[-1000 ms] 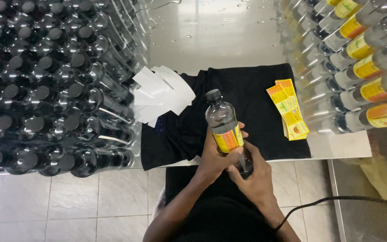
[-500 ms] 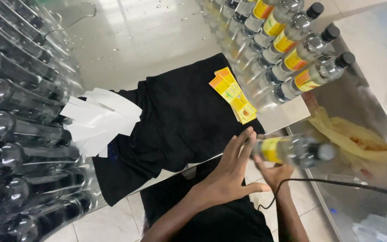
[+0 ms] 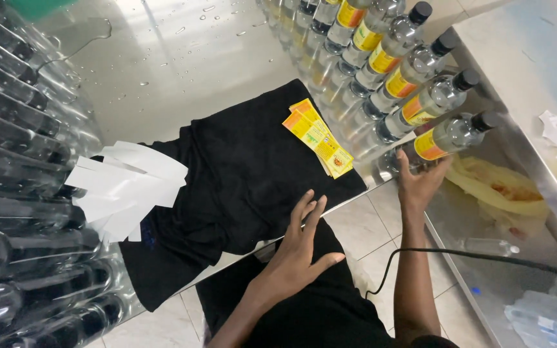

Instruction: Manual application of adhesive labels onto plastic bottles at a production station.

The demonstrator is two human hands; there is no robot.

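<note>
**A bottle joins the row**

The right hand (image 3: 420,180) is at the near end of a row of labelled bottles (image 3: 394,61) that lie on their sides on the shiny metal desk (image 3: 182,71). Its fingers are spread and rest against the nearest bottle (image 3: 443,136), a clear one with a black cap and a yellow and orange label. This bottle lies at the desk's right edge, touching the next bottle in the row.

The left hand (image 3: 298,241) is open and flat, with the fingers stretched out and a little apart. It hovers over the near edge of a black cloth (image 3: 240,174) spread on the desk (I cannot tell if it touches the cloth). It holds nothing.

A small stack of yellow labels (image 3: 320,136) lies on the far right part of the cloth, near the row of bottles. White paper strips (image 3: 127,183) lie in a fan on the left side of the cloth. Beside them, many bottles without labels (image 3: 14,193) are piled on the left of the desk. Water drops dot the bare metal. A black cable (image 3: 485,258) runs past the right arm.
</note>
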